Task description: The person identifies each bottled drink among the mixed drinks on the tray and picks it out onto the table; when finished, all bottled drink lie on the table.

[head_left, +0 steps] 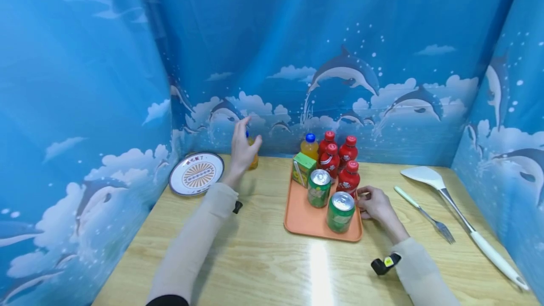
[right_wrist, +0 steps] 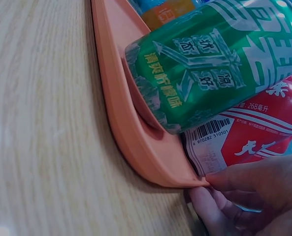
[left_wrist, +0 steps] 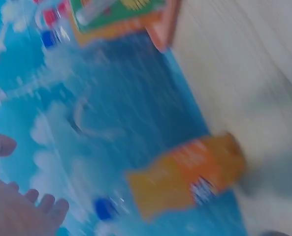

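Note:
My left hand (head_left: 243, 151) is raised over the back left of the table with its fingers spread. Beside and partly behind it stands a blue-capped bottle of orange drink (head_left: 253, 161); in the left wrist view the hand (left_wrist: 20, 209) is apart from this bottle (left_wrist: 185, 177). With thumb and fingers, my right hand (head_left: 376, 204) pinches the right rim of an orange tray (head_left: 303, 223). On the tray are two green soda cans (head_left: 319, 188), a green juice box (head_left: 303, 169), several red bottles (head_left: 348, 178) and another orange drink bottle (head_left: 310, 146).
A white patterned plate (head_left: 197, 174) leans at the table's back left corner. To the right of the tray lie a fork (head_left: 425, 214) with a pale green handle and a white-headed spatula (head_left: 459, 211). A blue dolphin-print curtain (head_left: 272, 60) encloses the table's back and sides.

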A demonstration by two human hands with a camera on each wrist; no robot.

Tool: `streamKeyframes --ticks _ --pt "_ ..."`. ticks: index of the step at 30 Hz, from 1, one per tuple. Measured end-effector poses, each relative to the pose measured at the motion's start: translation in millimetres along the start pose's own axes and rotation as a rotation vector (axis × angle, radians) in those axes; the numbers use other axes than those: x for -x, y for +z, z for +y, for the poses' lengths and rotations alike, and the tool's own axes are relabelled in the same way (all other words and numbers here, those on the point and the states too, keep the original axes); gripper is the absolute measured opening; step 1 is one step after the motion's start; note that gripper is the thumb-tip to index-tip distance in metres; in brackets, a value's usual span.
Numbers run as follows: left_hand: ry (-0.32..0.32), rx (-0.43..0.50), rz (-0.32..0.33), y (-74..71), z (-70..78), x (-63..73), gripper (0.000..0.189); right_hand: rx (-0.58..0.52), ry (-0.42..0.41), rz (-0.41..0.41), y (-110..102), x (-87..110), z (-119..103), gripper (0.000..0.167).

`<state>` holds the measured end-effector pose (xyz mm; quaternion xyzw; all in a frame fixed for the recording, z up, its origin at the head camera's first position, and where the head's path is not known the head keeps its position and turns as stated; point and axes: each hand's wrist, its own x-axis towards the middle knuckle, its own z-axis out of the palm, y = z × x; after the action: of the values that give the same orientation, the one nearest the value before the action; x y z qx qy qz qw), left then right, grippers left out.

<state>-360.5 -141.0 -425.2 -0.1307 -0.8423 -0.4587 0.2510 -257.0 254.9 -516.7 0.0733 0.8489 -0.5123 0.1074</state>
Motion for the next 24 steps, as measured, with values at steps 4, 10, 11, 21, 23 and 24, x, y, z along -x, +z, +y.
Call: streamKeyframes --ticks 4,10,11,21,23,24 --pt "0.105 0.038 -0.104 23.7 29.7 9.0 0.068 0.006 -0.006 0.000 -0.8 1.7 -0.7 0.049" --pt "0.198 0.067 -0.350 64.6 71.2 29.0 0.073 0.007 0.004 0.001 -2.1 0.9 0.6 0.048" --pt "0.204 0.063 -0.387 70.7 77.5 31.9 0.073 0.004 0.003 0.002 -2.2 0.5 0.9 0.048" --pt "0.242 -0.110 -0.578 113.1 107.6 51.2 0.067 -0.013 -0.003 -0.006 -0.9 -0.8 3.3 0.049" --pt "0.237 -0.161 -0.615 119.0 109.5 53.5 0.068 -0.010 -0.002 -0.007 -0.5 -0.6 3.3 0.049" --pt "0.232 -0.189 -0.632 121.8 110.6 54.7 0.068 -0.007 -0.003 -0.009 -0.4 -0.6 3.5 0.049"
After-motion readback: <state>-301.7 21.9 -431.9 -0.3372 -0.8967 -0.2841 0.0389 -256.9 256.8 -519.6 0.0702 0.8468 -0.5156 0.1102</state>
